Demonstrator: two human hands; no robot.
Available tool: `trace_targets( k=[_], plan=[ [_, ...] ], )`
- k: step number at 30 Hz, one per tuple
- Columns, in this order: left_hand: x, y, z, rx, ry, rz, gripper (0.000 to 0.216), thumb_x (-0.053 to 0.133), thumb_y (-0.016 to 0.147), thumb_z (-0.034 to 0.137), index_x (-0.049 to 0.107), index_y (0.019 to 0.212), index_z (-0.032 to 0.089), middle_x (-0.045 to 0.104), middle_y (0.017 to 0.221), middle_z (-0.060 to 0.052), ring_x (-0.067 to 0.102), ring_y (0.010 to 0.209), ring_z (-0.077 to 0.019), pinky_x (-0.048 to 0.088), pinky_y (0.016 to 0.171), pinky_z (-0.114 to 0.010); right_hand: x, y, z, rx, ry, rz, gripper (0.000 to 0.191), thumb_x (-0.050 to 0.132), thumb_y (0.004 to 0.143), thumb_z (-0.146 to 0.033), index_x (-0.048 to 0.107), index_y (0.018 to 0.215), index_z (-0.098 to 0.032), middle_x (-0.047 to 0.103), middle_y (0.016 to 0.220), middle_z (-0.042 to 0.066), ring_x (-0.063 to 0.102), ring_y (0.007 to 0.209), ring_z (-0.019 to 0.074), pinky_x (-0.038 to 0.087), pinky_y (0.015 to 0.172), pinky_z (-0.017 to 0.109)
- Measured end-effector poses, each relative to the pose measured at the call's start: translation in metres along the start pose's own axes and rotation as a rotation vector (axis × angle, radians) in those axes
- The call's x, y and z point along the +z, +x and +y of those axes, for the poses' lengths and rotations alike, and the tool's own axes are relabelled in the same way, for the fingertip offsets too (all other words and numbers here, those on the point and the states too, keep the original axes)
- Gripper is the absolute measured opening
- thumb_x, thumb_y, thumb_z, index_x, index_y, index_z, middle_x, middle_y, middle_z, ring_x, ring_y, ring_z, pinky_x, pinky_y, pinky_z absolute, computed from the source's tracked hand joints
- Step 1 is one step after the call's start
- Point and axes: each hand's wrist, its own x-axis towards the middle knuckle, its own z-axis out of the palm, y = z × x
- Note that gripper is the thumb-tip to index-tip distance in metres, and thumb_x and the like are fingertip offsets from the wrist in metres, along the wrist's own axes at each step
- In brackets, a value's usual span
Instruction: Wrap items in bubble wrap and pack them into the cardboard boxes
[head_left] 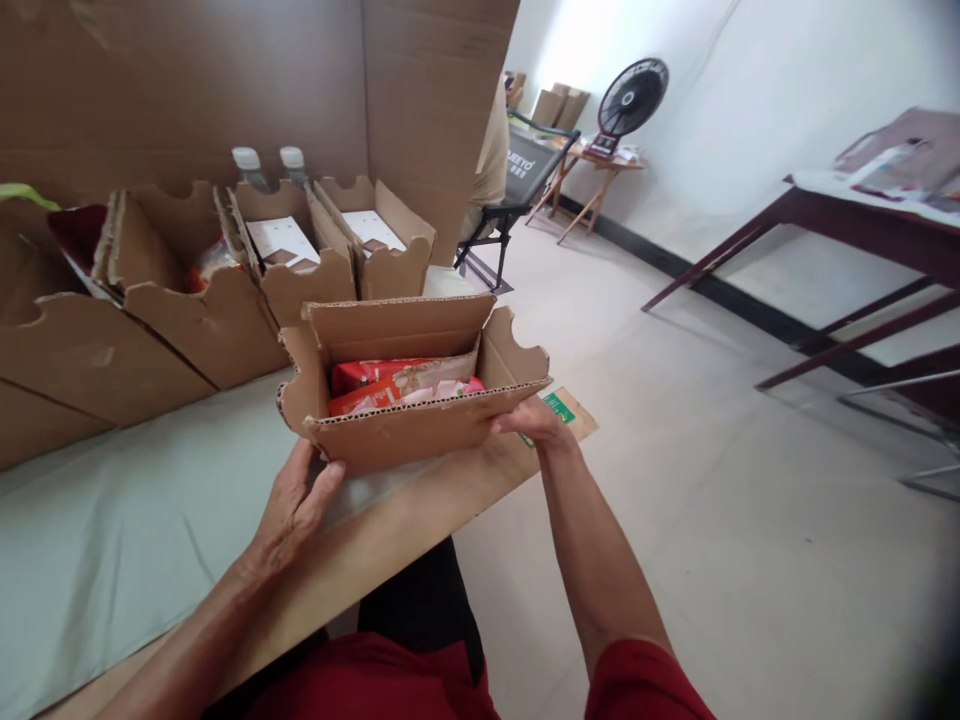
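Observation:
Between my two hands is a small open-topped cardboard box [405,440] with wavy-cut ends. Red and pink snack packets [382,395] lie inside it. My left hand [296,500] grips the box's near left corner, thumb on the front wall and fingers partly hidden behind the end. At the lower right corner, my right hand [534,420] holds the box with its thumb on the front and the other fingers hidden beneath. The box is close above the front edge of the table; whether it touches the cloth I cannot tell.
Several similar cardboard boxes [187,320] stand in a row behind, two holding white cartons [283,240]. Two white-capped bottles [247,160] are behind them. A tall cardboard panel [225,80] backs the cloth-covered table [112,540]. Right are a folding chair [525,170], a fan [634,97] and a dark table [847,220].

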Motion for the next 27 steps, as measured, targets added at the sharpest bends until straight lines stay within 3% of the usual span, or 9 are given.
trace_targets(
  k=[4, 8, 10, 12, 15, 18, 21, 24, 27],
  plan=[
    [0.003, -0.002, -0.006, -0.022, -0.034, -0.028, 0.058, 0.059, 0.097, 0.062, 0.057, 0.139, 0.023, 0.068, 0.135, -0.015, 0.066, 0.123, -0.0345, 0.054, 0.105, -0.053, -0.005, -0.013, 0.012, -0.023, -0.006, 0.150, 0.088, 0.100, 0.044, -0.066, 0.074, 0.120, -0.029, 0.081, 0.110, 0.009, 0.068, 0.126, 0.0407, 0.057, 0.111, 0.060],
    [0.010, -0.004, -0.008, -0.062, -0.082, -0.023, 0.076, 0.062, 0.098, 0.057, 0.034, 0.163, 0.028, 0.049, 0.164, -0.019, 0.054, 0.147, -0.0365, 0.045, 0.119, -0.061, -0.035, -0.036, 0.024, -0.060, 0.027, 0.515, 0.088, 0.098, 0.048, -0.066, 0.070, 0.121, -0.027, 0.080, 0.114, 0.011, 0.072, 0.116, 0.0410, 0.058, 0.105, 0.062],
    [0.012, -0.004, -0.006, -0.086, -0.061, -0.012, 0.075, 0.063, 0.098, 0.052, 0.035, 0.163, 0.030, 0.050, 0.163, -0.018, 0.055, 0.146, -0.0365, 0.055, 0.109, -0.056, -0.050, -0.038, 0.028, -0.136, 0.013, 0.692, 0.086, 0.096, 0.052, -0.064, 0.067, 0.124, -0.027, 0.078, 0.118, 0.011, 0.073, 0.114, 0.0390, 0.057, 0.105, 0.062],
    [0.012, -0.003, -0.002, -0.109, -0.024, -0.003, 0.072, 0.064, 0.097, 0.049, 0.039, 0.161, 0.029, 0.053, 0.160, -0.018, 0.058, 0.144, -0.0383, 0.064, 0.083, -0.043, -0.059, -0.030, 0.033, -0.218, -0.047, 0.835, 0.088, 0.095, 0.056, -0.061, 0.062, 0.130, -0.028, 0.075, 0.124, 0.010, 0.072, 0.115, 0.0360, 0.055, 0.107, 0.061],
    [0.013, -0.002, 0.004, -0.110, 0.021, -0.010, 0.070, 0.064, 0.095, 0.044, 0.043, 0.159, 0.026, 0.058, 0.155, -0.020, 0.064, 0.136, -0.0389, 0.055, 0.052, -0.027, -0.064, 0.003, 0.038, -0.271, -0.138, 0.983, 0.098, 0.091, 0.060, -0.060, 0.049, 0.144, -0.031, 0.068, 0.130, 0.009, 0.070, 0.119, 0.0329, 0.056, 0.107, 0.058],
    [0.013, -0.001, 0.006, -0.066, 0.080, -0.027, 0.068, 0.063, 0.094, 0.039, 0.045, 0.157, 0.023, 0.061, 0.151, -0.019, 0.067, 0.130, -0.0364, 0.050, 0.045, -0.023, -0.062, 0.052, 0.042, -0.256, -0.178, 1.014, 0.117, 0.089, 0.061, -0.061, 0.033, 0.159, -0.029, 0.063, 0.134, 0.012, 0.069, 0.121, 0.0328, 0.057, 0.105, 0.057],
    [0.014, -0.003, 0.001, -0.017, 0.162, -0.051, 0.065, 0.061, 0.096, 0.036, 0.043, 0.158, 0.024, 0.058, 0.155, -0.018, 0.066, 0.132, -0.0353, 0.051, 0.044, -0.023, -0.057, 0.107, 0.043, -0.248, -0.293, 0.956, 0.127, 0.085, 0.066, -0.062, 0.019, 0.167, -0.026, 0.055, 0.146, 0.017, 0.063, 0.132, 0.0345, 0.055, 0.109, 0.058],
    [0.016, -0.005, -0.008, 0.102, 0.262, -0.040, 0.064, 0.059, 0.099, 0.034, 0.040, 0.160, 0.027, 0.056, 0.158, -0.017, 0.062, 0.140, -0.0357, 0.067, 0.070, -0.035, -0.042, 0.154, 0.045, -0.236, -0.408, 0.882, 0.124, 0.082, 0.073, -0.062, 0.012, 0.170, -0.028, 0.043, 0.161, 0.018, 0.048, 0.148, 0.0359, 0.050, 0.115, 0.062],
    [0.019, -0.006, -0.016, 0.210, 0.337, -0.016, 0.065, 0.058, 0.100, 0.031, 0.038, 0.162, 0.030, 0.056, 0.158, -0.015, 0.059, 0.144, -0.0349, 0.061, 0.106, -0.051, -0.026, 0.181, 0.048, -0.200, -0.435, 0.817, 0.127, 0.082, 0.075, -0.060, 0.007, 0.172, -0.025, 0.033, 0.169, 0.019, 0.037, 0.157, 0.0351, 0.044, 0.121, 0.061]
  ],
)
